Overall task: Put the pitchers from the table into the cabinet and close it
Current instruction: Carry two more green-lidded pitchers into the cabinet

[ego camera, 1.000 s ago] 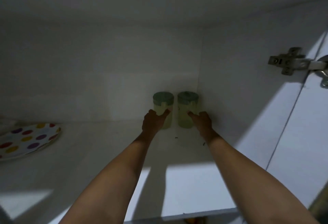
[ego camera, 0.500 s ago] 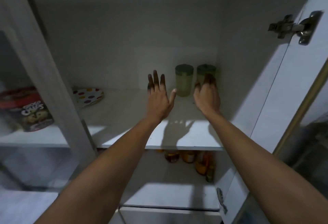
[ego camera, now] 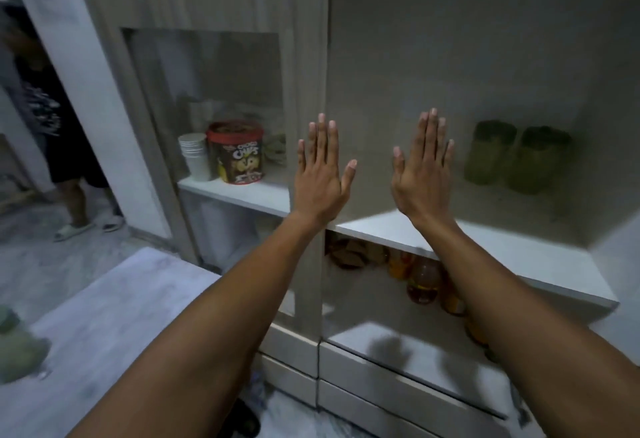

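Observation:
Two pale green pitchers with dark green lids, one [ego camera: 488, 155] beside the other [ego camera: 535, 160], stand together at the back right of the cabinet's open shelf [ego camera: 485, 247]. My left hand [ego camera: 322, 174] is raised flat with fingers spread, in front of the cabinet's centre post. My right hand [ego camera: 420, 174] is also flat and spread, empty, to the left of the pitchers and apart from them. A blurred pale green object [ego camera: 17, 347] rests on the table [ego camera: 104, 316] at the lower left.
Behind the shut left glass door [ego camera: 214, 108] stand a chocolate cereal tub [ego camera: 239, 153] and stacked white cups [ego camera: 195, 157]. Bottles and jars [ego camera: 422, 281] fill the lower shelf. Drawers [ego camera: 398, 385] sit below. A person in sandals [ego camera: 65, 146] stands at the far left.
Both hands have let go of the two pitchers and pulled back out of the shelf, now held flat and spread. The view has drawn back and swung left, showing the table and drawers.

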